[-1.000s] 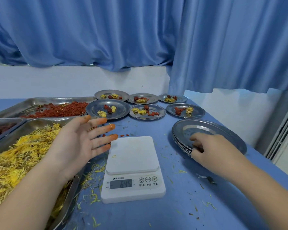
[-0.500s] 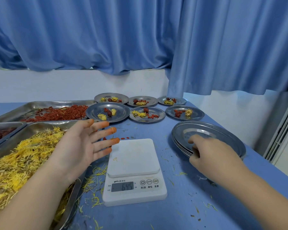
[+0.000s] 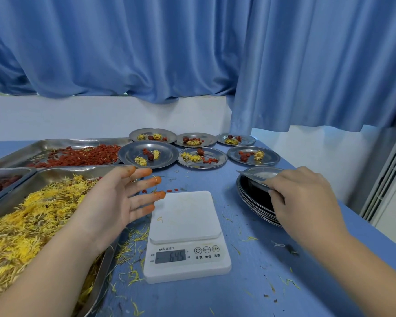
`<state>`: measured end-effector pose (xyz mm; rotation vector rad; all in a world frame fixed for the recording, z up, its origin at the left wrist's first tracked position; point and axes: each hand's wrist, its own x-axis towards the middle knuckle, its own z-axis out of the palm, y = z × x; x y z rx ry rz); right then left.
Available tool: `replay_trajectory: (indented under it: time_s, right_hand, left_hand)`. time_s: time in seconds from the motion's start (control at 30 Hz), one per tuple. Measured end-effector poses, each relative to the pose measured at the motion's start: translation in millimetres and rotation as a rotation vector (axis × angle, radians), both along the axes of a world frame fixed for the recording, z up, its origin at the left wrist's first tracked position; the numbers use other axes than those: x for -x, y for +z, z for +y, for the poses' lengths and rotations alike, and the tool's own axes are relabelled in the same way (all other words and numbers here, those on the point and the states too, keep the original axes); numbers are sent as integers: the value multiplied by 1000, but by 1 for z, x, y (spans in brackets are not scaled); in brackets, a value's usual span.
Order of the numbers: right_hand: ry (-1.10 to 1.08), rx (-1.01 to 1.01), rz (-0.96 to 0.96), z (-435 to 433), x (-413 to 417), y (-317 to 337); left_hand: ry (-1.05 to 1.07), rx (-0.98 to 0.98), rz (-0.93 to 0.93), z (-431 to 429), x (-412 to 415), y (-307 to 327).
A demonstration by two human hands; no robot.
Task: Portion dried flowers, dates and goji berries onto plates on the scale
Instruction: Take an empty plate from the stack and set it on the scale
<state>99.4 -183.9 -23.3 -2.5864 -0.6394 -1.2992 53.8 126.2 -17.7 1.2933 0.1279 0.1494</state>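
Change since half a second ago: the right hand (image 3: 304, 202), which lay on the stack (image 3: 255, 202) of bare plates at the right, now has the top plate (image 3: 264, 174) tipped up. Its near-right rim is raised and it slopes clear of the plates below; fingers are curled on that rim, pinching it. The stack sits right of the scale (image 3: 183, 216), near it but apart. The left hand (image 3: 114, 202) has hardly moved: it is wide open, fingers spread, tips stained orange, holding nothing, hovering over the right edge of the flowers (image 3: 28, 220) tray, just left of the scale. The scale platform is bare apart from a petal; the display reads 645, possibly with a minus sign. Goji berries (image 3: 82, 155) are in the far-left tray and dates (image 3: 0, 185) at the left edge. Six filled plates (image 3: 148, 154) stand in two rows at the far side. A few loose berries lie on the table (image 3: 238, 294) just beyond the scale. Judgement: a new portion is starting, with the plate about to go onto the platform. The non-zero reading probably needs a tare once the plate is seated. Thin nested steel plates may cling, so a second could lift with the first.
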Motion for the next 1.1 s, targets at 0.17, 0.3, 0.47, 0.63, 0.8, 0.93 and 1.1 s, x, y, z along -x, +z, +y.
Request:
replay_trajectory:
  time_s: [0.17, 0.3, 0.47, 0.63, 0.8, 0.93, 1.1]
  right_hand:
    - [192, 1, -192, 13, 10, -5]
    - [373, 46, -243, 31, 22, -12]
    - [451, 130, -215, 53, 35, -23]
    - [443, 177, -162, 60, 34, -33]
    - [313, 176, -42, 62, 29, -35]
    - [344, 191, 82, 59, 32, -35]
    - [344, 130, 246, 56, 35, -32]
  left_hand:
    - [62, 61, 4, 1, 1, 2]
    - [183, 98, -36, 1, 3, 5]
    - [314, 183, -88, 2, 5, 8]
    - [308, 193, -96, 1, 5, 7]
    - [311, 196, -93, 2, 5, 7]
    - [305, 208, -90, 2, 5, 7]
    - [297, 218, -84, 3, 6, 7]
